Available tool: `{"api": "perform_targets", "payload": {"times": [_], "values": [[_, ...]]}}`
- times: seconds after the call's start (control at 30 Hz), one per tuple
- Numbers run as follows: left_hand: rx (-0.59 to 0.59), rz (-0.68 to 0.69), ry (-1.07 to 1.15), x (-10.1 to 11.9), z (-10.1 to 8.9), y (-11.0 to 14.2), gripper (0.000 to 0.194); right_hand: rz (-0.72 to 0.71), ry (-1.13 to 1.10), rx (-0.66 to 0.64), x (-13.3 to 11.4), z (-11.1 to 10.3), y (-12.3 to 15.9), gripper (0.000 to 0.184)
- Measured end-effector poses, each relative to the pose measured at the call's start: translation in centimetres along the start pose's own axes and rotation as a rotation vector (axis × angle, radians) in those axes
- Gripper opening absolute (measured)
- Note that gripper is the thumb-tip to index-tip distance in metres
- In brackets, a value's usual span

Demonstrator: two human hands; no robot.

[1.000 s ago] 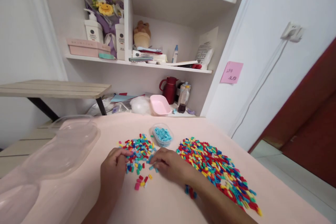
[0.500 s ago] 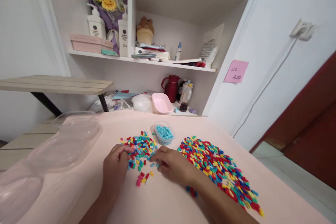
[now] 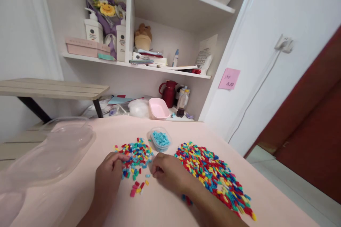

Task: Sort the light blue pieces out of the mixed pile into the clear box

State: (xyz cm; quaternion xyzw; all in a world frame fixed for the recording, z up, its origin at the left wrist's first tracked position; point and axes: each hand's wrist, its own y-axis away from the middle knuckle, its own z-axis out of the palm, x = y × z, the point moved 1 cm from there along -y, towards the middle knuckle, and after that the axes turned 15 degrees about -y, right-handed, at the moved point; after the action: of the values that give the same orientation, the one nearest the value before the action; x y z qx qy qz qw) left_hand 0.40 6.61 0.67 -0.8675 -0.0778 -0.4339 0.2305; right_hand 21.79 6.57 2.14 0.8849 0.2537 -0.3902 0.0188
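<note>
At the left edge of a small pile of mixed-colour plastic building bricks rests my left hand. Its index finger reaches over the bricks, and the thumb stays apart with nothing visible between them. My right hand is closed just right of that pile, fingers curled inward; whatever they hold is hidden. Beyond it stands a small clear container of light blue bricks. A larger heap of mixed bricks spreads right of and partly behind my right forearm. Several loose bricks lie between my hands, nearer me.
Clear plastic trays occupy the table's left side. A pink basin, a dark red jug and a bottle stand at the back under white shelves. A slatted wooden stand rises at left.
My right hand has drawn slightly back from the small pile, its fingers curled tighter. A light blue brick now shows beside it on the table. The view has shifted a little.
</note>
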Motion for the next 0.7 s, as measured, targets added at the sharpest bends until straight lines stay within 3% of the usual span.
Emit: {"api": "perform_targets", "payload": {"times": [0.1,0.27,0.47,0.57,0.7], "values": [[0.001,0.011,0.007,-0.2,0.0,-0.2,0.024,0.006,-0.045,0.048,-0.2,-0.8,-0.2,0.025],[-0.017,-0.014,0.019,-0.3,0.0,-0.5,0.023,0.022,-0.233,0.279,-0.1,-4.3,-1.2,0.018],[-0.039,-0.002,0.000,-0.4,0.1,-0.7,0.025,-0.009,-0.179,0.519,0.6,-7.8,-3.3,0.018],[-0.036,0.003,-0.012,-0.4,0.1,-0.7,0.025,-0.029,-0.123,0.447,1.1,-8.2,-3.4,0.024],[-0.046,0.024,-0.011,-0.9,0.5,-0.8,0.025,-0.073,0.143,0.212,1.7,-7.8,-2.5,0.036]]}}
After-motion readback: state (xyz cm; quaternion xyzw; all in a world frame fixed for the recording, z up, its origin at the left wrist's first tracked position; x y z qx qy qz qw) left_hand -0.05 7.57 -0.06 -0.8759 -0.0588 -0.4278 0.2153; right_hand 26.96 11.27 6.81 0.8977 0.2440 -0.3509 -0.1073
